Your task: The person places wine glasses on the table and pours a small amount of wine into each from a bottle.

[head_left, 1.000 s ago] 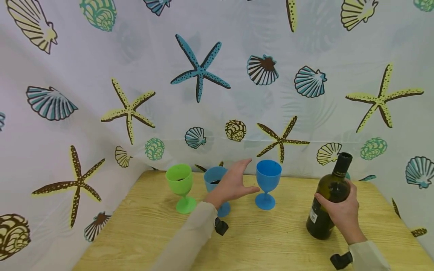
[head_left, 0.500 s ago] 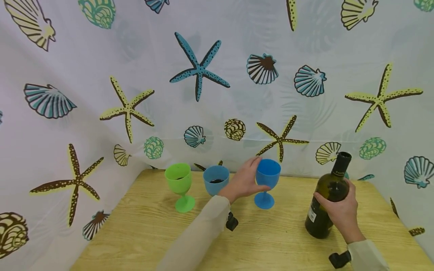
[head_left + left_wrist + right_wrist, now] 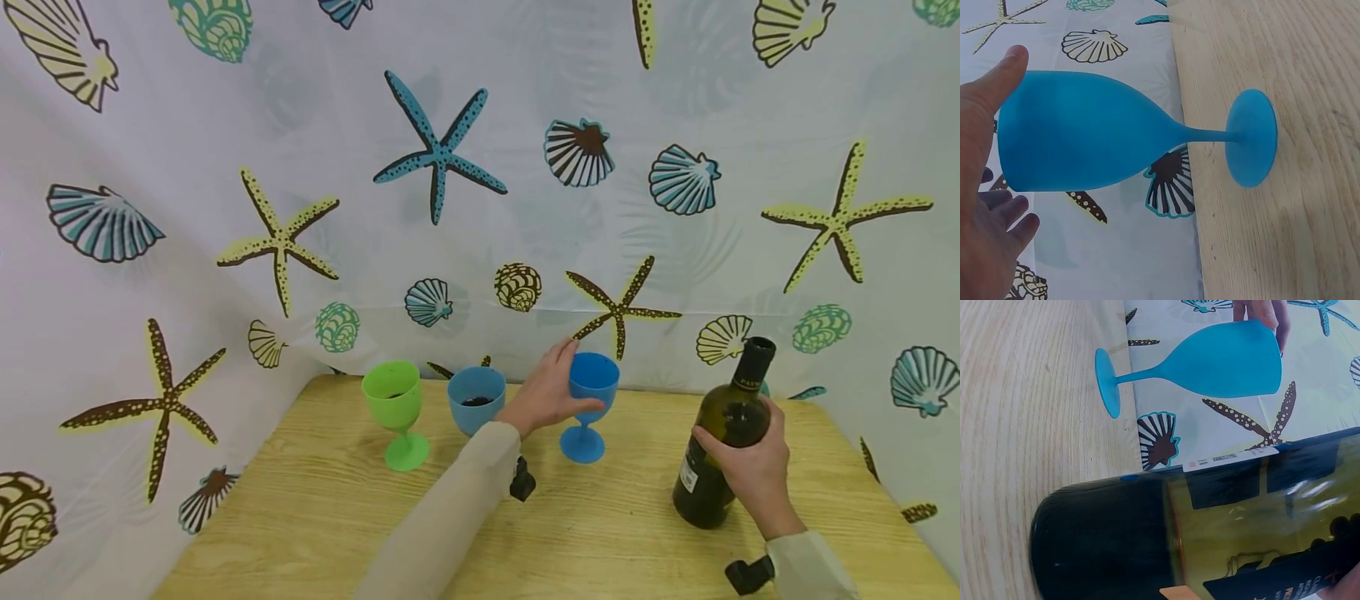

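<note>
A blue goblet [image 3: 592,387] stands upright on the table, right of the other cups. My left hand [image 3: 546,393] is at the goblet's left side, thumb extended across the front of the bowl and fingers reaching behind it. In the left wrist view, the thumb [image 3: 1007,75] overlaps the goblet's rim, and the other fingers [image 3: 1022,231] are spread beside it. My right hand [image 3: 757,467] grips a dark wine bottle [image 3: 712,483] around its body. The bottle is uncapped and leans slightly to the right. Its label and lower body fill much of the right wrist view.
Left of the left hand stand a lime-green goblet [image 3: 393,400] and a second, duller blue cup [image 3: 476,387], both with dark liquid inside. My left forearm [image 3: 457,517] crosses over the wooden table [image 3: 300,517]. A seashell-print curtain [image 3: 480,208] hangs behind it.
My left hand has moved right from over the duller blue cup to the blue goblet's bowl, uncovering that cup's bowl. The right hand and the bottle have stayed in place.
</note>
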A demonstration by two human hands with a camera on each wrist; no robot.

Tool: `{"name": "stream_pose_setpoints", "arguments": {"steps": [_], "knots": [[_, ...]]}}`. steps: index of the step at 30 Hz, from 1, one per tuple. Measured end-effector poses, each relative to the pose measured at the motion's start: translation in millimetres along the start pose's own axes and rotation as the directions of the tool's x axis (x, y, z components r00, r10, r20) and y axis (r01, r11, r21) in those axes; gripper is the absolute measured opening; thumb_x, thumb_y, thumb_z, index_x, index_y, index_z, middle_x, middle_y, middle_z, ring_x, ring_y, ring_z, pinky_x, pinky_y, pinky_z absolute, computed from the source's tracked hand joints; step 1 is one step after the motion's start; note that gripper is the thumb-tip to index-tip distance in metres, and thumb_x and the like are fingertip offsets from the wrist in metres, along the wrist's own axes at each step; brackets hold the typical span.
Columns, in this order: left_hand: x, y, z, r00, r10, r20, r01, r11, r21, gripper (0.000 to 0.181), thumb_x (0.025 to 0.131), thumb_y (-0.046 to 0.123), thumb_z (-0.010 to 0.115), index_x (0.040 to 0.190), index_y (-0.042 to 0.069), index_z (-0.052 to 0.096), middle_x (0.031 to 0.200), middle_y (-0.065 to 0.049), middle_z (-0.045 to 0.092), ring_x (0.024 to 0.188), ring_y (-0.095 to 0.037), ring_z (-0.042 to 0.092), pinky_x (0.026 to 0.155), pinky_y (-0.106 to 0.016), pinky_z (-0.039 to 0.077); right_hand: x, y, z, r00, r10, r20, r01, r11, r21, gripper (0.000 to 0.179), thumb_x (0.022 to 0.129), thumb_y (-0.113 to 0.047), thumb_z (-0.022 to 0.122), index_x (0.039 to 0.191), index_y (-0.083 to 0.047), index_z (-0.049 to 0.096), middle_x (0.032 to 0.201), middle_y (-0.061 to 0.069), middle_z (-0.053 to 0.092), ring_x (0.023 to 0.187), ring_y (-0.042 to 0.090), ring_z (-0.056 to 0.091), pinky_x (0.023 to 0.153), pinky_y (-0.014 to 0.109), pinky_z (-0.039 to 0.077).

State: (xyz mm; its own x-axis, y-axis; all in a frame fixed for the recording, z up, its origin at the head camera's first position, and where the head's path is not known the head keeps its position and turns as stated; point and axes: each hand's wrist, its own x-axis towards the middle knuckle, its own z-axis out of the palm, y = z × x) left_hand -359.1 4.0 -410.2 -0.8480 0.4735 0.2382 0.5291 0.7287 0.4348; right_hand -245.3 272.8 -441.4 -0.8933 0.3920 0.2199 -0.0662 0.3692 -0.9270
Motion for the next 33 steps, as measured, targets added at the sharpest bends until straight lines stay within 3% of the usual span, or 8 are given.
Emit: {"name": "stream_pose_setpoints", "arguments": {"steps": [18, 33], "knots": [[11.7, -7.4, 8.5, 0.997, -0.05, 0.06, 0.053, 0.998, -0.045, 0.102, 0.08, 0.06, 0.064, 0.152, 0.008, 0.014, 0.153, -0.012, 0.023, 0.138, -0.027, 0.028, 0.106, -0.043, 0.034, 1.9, 2.7, -0.3, 1.0, 0.003, -0.003, -0.003, 1.0, 0.007, 0.101, 0.076, -0.027, 0.08, 0.15, -0.015, 0.011, 0.141, 0.024, 0.034, 0.124, 0.044, 0.039, 0.097, 0.064, 0.032], [6.5, -16.8, 16.2, 0.995, -0.069, 0.076, 0.085, 0.969, -0.233, 0.096, 0.084, 0.059, 0.061, 0.152, 0.01, 0.014, 0.152, -0.011, 0.026, 0.135, -0.029, 0.033, 0.104, -0.046, 0.035, 1.6, 2.5, -0.1, 1.0, 0.004, 0.0, -0.004, 1.0, 0.01, 0.101, 0.077, -0.028, 0.08, 0.149, -0.015, 0.011, 0.142, 0.024, 0.033, 0.125, 0.045, 0.038, 0.097, 0.065, 0.032]]}}
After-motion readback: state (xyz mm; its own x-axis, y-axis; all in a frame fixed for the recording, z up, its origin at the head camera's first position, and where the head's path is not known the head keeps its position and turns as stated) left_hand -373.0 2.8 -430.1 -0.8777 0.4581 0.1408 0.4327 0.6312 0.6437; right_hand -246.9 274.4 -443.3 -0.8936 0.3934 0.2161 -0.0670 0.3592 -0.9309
